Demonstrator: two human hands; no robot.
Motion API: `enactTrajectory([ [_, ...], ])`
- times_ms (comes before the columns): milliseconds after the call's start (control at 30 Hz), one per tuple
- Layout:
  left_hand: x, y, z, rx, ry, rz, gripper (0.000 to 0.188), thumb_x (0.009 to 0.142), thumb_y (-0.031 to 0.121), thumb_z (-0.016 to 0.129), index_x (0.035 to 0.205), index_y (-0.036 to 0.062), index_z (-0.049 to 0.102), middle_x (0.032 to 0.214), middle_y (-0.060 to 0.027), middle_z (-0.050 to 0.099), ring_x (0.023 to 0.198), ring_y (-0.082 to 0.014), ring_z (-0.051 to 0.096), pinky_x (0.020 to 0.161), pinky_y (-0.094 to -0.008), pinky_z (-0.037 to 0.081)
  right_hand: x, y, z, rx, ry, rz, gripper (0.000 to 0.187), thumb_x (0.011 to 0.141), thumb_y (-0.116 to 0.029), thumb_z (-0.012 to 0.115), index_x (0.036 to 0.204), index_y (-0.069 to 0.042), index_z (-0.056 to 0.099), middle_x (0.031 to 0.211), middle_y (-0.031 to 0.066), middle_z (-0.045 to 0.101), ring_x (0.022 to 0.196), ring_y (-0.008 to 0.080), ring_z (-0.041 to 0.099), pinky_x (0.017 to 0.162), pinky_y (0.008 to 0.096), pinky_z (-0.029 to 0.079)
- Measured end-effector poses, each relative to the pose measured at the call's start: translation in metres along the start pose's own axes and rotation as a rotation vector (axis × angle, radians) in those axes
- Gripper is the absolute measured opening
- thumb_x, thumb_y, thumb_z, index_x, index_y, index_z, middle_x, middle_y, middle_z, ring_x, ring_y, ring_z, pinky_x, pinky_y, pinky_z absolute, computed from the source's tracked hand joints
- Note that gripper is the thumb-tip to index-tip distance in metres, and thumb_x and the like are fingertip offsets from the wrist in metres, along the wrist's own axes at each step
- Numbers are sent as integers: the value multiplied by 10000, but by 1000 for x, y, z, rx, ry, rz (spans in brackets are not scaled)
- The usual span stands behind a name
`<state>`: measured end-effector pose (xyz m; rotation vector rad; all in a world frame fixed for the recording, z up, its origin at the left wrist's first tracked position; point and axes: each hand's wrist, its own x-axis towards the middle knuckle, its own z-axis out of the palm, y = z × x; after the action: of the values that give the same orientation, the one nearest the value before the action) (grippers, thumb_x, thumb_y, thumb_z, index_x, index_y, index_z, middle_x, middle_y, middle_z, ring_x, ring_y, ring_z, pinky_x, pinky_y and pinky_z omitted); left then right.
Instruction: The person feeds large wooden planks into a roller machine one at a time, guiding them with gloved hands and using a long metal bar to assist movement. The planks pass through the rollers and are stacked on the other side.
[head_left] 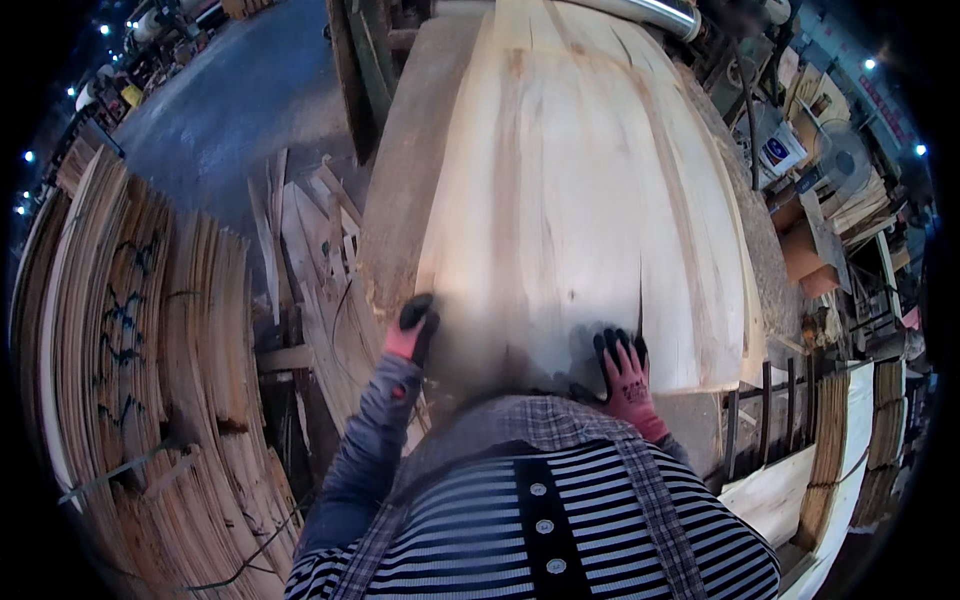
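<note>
Shirt (455, 515); left hand (411, 328), right hand (626, 375) apart near veneer (580, 210) edges

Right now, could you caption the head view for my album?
Left gloved fingers at the edge of a pale wood sheet, right gloved fingers spread upon it.

I can make out no words. Relative to the pale wood sheet (570, 220): at its near edge, dark print (632, 390) marks the back of my right glove (624, 370); beside its near-left corner, a small red badge (398, 392) sits below my left glove (413, 328); to its right, a white tub (796, 150) bears a blue label (775, 151); to its left, blue-green scrawls (124, 352) streak a veneer stack (200, 330).
</note>
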<state>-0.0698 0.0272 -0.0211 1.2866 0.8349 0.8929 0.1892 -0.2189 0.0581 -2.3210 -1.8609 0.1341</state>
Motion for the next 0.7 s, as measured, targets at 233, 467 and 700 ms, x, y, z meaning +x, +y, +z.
enactTrajectory([
  [233,9,124,33,-109,-360,-99,274,792,138,577,1032,9,553,953,-72,580,853,-141,571,712,-254,469,-17,-10,-9,39,192,2,873,533,-375,737,1212,19,356,1260,248,308,1172,414,279,980,521,200],
  [467,4,181,68,-246,-398,195,374,833,220,518,1139,7,484,1079,-84,544,970,-157,527,839,-276,423,-33,9,-52,171,365,29,651,585,-218,708,1152,-13,464,1252,203,386,1158,391,352,961,447,299],
  [700,30,50,72,-1364,-525,-438,402,875,229,437,1208,8,403,1143,-112,505,1012,-189,507,866,-303,414,-13,36,-59,425,214,-88,674,560,-279,724,1146,-45,486,1260,186,395,1174,363,362,970,419,302],
])
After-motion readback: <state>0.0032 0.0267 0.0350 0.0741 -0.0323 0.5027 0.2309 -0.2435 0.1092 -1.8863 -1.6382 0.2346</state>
